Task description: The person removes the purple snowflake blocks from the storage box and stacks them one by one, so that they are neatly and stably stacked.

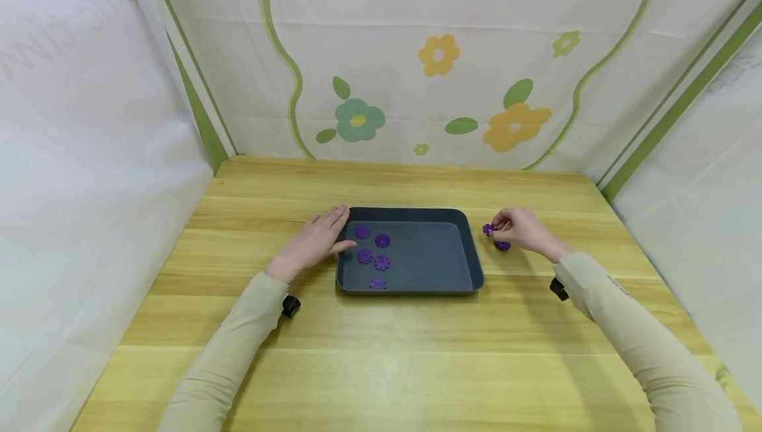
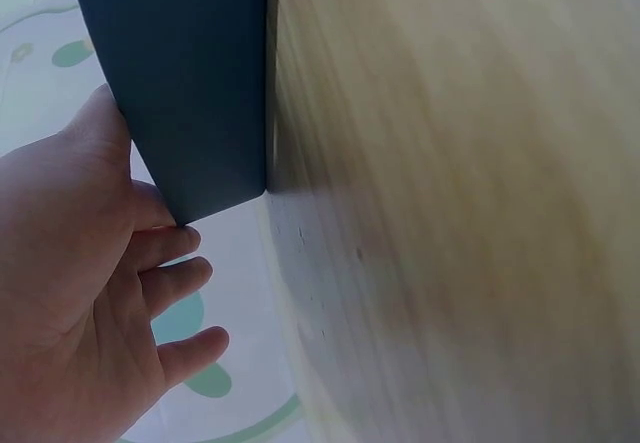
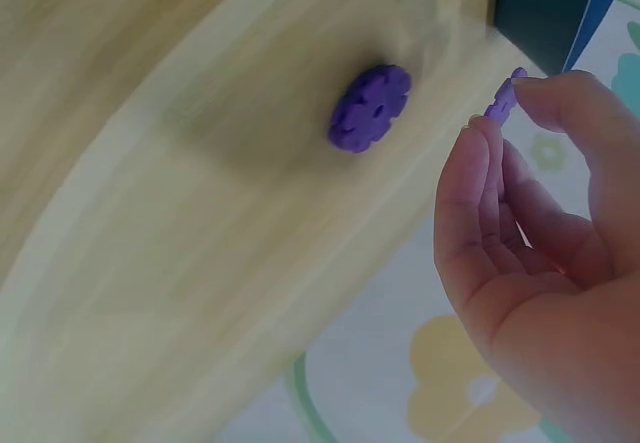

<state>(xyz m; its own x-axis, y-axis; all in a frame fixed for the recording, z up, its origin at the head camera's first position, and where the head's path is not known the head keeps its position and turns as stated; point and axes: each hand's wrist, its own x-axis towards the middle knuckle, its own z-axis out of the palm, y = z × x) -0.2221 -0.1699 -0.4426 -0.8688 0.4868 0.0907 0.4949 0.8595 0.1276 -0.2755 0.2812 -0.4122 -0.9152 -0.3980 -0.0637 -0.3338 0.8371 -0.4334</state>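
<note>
My right hand pinches a purple notched disc between thumb and fingertips, just beyond the right side of a dark grey tray. Beneath that hand, a second purple disc lies on the table; the right wrist view shows this loose disc and the pinched disc edge-on. Fairly straight fingers of my left hand rest at the tray's left wall, with the thumb over its rim. Several purple discs lie in the left part of the tray.
The tray sits on a light wooden table. Behind the table hangs a white cloth with printed flowers, and white cloths enclose the left and right sides.
</note>
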